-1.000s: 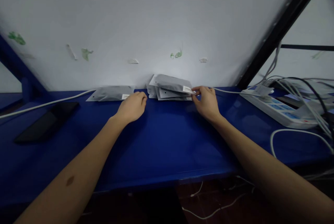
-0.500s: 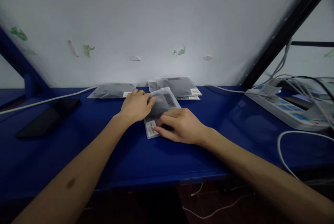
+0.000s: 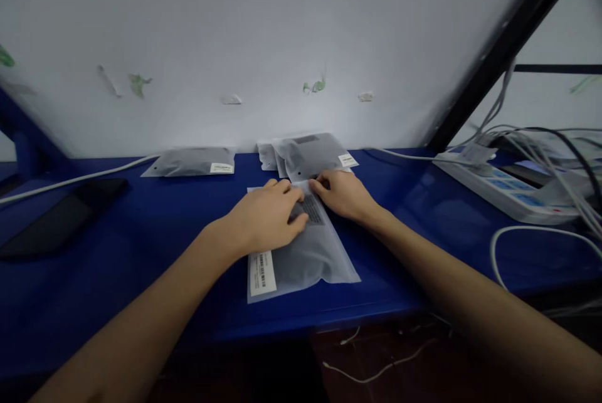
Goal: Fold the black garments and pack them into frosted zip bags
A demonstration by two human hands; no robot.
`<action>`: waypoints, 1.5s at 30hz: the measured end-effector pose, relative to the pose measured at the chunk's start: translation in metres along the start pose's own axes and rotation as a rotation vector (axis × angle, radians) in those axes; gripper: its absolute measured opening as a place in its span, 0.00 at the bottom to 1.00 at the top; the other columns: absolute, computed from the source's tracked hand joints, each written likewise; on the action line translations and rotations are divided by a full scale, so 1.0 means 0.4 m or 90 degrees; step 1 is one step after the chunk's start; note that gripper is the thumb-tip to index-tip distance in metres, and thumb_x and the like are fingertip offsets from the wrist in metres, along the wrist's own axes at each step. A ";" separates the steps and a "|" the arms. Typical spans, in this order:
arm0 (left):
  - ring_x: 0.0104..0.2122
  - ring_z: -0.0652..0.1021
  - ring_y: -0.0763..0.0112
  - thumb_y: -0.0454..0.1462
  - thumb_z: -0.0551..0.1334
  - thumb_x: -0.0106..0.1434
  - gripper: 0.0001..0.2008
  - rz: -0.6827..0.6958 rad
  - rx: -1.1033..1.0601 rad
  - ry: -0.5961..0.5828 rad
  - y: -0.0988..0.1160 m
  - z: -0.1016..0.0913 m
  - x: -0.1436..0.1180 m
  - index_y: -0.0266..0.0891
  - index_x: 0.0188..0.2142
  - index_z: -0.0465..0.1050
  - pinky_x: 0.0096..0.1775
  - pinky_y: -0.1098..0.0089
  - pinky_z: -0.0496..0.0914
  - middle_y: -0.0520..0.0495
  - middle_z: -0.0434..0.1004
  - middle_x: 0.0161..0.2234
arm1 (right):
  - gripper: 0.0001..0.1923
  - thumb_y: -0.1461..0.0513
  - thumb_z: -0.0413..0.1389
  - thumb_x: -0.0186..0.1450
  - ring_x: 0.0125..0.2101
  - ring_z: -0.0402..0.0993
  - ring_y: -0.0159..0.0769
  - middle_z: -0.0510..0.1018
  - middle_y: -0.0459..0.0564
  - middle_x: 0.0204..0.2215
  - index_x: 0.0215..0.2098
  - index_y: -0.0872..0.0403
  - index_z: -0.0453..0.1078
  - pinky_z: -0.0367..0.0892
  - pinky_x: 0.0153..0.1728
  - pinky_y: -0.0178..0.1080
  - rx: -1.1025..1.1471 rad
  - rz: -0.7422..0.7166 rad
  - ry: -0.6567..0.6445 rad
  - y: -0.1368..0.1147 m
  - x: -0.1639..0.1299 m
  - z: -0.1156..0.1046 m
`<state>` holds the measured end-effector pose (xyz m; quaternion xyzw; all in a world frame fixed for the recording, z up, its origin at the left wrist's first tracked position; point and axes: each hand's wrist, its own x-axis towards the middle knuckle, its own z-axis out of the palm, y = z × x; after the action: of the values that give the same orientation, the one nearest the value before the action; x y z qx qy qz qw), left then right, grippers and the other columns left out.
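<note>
A frosted plastic bag point(image 3: 310, 260) with a white barcode label point(image 3: 262, 272) lies flat near the front of the blue table, and something dark shows through it. My left hand point(image 3: 270, 215) rests over the bag's upper left part, fingers apart and slightly bent. At the bag's far right corner is my right hand point(image 3: 343, 193), with thumb and fingertips closed on the edge. Just behind it lies a stack of similar frosted bags point(image 3: 315, 155). Another such bag point(image 3: 195, 162) is against the wall at the left.
The blue table point(image 3: 164, 227) meets a white wall point(image 3: 282, 27). A black phone-like slab point(image 3: 61, 218) lies at the left beside a white cable point(image 3: 89, 177). On the right stands a white power strip point(image 3: 512, 193) under tangled cables, with a cable loop point(image 3: 496, 246) nearer me.
The bag now lies flat and turned, nearer the front edge. My left hand has moved right onto it, and my right hand has moved away from me to its far corner.
</note>
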<state>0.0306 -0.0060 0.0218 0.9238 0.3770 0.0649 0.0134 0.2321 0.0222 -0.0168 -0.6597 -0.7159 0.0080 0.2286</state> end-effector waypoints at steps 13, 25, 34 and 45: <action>0.59 0.67 0.49 0.55 0.43 0.71 0.31 -0.018 0.001 0.025 0.047 0.061 -0.011 0.37 0.62 0.62 0.55 0.48 0.66 0.36 0.66 0.61 | 0.18 0.52 0.51 0.67 0.31 0.76 0.40 0.82 0.54 0.29 0.30 0.54 0.76 0.60 0.29 0.37 0.019 0.079 -0.037 -0.015 0.010 0.020; 0.58 0.67 0.49 0.53 0.44 0.71 0.28 -0.067 0.004 0.063 -0.028 0.073 -0.008 0.40 0.58 0.67 0.54 0.50 0.67 0.39 0.69 0.60 | 0.17 0.52 0.53 0.65 0.20 0.70 0.36 0.76 0.48 0.19 0.21 0.50 0.69 0.55 0.22 0.37 0.051 0.088 -0.102 -0.083 -0.238 -0.091; 0.51 0.72 0.52 0.53 0.45 0.70 0.25 -0.158 0.009 0.075 -0.098 0.044 -0.036 0.41 0.51 0.71 0.49 0.54 0.68 0.40 0.74 0.52 | 0.20 0.49 0.49 0.68 0.24 0.70 0.35 0.76 0.46 0.22 0.25 0.51 0.68 0.57 0.25 0.36 0.075 0.003 -0.068 -0.073 -0.209 -0.099; 0.49 0.73 0.54 0.53 0.44 0.70 0.24 -0.185 -0.035 0.091 -0.100 0.032 -0.070 0.43 0.48 0.72 0.50 0.52 0.67 0.41 0.75 0.49 | 0.14 0.55 0.50 0.68 0.37 0.74 0.39 0.79 0.55 0.39 0.36 0.55 0.73 0.63 0.36 0.38 -0.088 0.038 0.027 0.047 0.004 0.026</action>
<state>-0.0152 0.0035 0.0032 0.8517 0.5050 0.1382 0.0212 0.2464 0.0293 -0.0315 -0.6950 -0.6897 -0.0481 0.1974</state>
